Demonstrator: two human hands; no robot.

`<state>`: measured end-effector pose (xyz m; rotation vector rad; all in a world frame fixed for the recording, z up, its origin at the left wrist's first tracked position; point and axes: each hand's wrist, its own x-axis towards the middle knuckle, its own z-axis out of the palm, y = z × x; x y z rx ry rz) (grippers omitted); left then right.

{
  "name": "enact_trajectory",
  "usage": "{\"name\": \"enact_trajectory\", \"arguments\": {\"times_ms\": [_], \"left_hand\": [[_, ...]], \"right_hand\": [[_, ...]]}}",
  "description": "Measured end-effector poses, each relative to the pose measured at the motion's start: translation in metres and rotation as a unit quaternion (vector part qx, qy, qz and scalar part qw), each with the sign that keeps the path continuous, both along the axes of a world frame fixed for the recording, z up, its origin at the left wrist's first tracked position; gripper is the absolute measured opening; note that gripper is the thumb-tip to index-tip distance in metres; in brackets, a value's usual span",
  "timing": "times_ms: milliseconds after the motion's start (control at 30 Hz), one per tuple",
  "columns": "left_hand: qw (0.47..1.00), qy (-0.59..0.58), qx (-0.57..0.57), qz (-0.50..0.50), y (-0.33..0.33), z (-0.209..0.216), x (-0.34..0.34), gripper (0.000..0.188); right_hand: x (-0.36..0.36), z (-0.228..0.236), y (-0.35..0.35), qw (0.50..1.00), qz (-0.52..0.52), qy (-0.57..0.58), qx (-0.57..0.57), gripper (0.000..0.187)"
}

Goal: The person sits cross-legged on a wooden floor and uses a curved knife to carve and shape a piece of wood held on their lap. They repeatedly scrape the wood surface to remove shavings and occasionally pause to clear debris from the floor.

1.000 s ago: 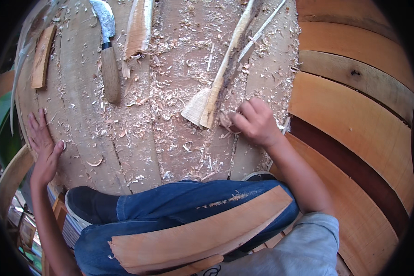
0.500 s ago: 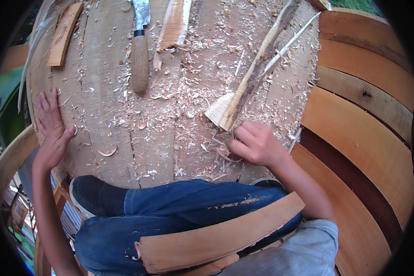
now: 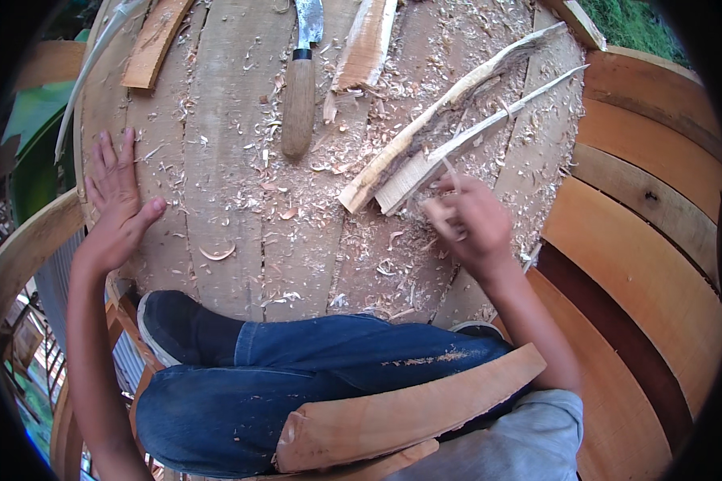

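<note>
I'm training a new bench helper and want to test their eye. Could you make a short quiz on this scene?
1. True or false: the knife lies on the planks with its handle toward the person.

2. Where does the curved board rest?
A) under the knife
B) across the blue trousers
C) on top of the planks

3. Which of the person's hands is spread palm down, and on what?

Key:
1. True.
2. B.
3. The left hand, on the planks.
</note>
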<state>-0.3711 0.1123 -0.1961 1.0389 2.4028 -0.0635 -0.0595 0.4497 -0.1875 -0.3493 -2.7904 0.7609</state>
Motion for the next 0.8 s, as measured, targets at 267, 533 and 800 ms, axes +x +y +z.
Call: {"name": "enact_trajectory", "arguments": {"times_ms": [267, 533, 800], "left_hand": [[1.000, -0.002, -0.003, 0.002, 0.003, 0.003, 0.001, 0.095], [1.000, -0.007, -0.007, 0.010, 0.005, 0.004, 0.003, 0.096], [1.000, 0.002, 0.000, 0.003, 0.004, 0.005, 0.003, 0.099]], "right_hand": [[0.018, 0.011, -0.015, 0.976, 0.215, -0.023, -0.012, 0.017], [-0.014, -0.008, -0.052, 0.954, 0.292, -0.031, 0.063, 0.023], [-0.013, -0.006, -0.060, 0.969, 0.189, -0.156, 0.017, 0.096]]}}
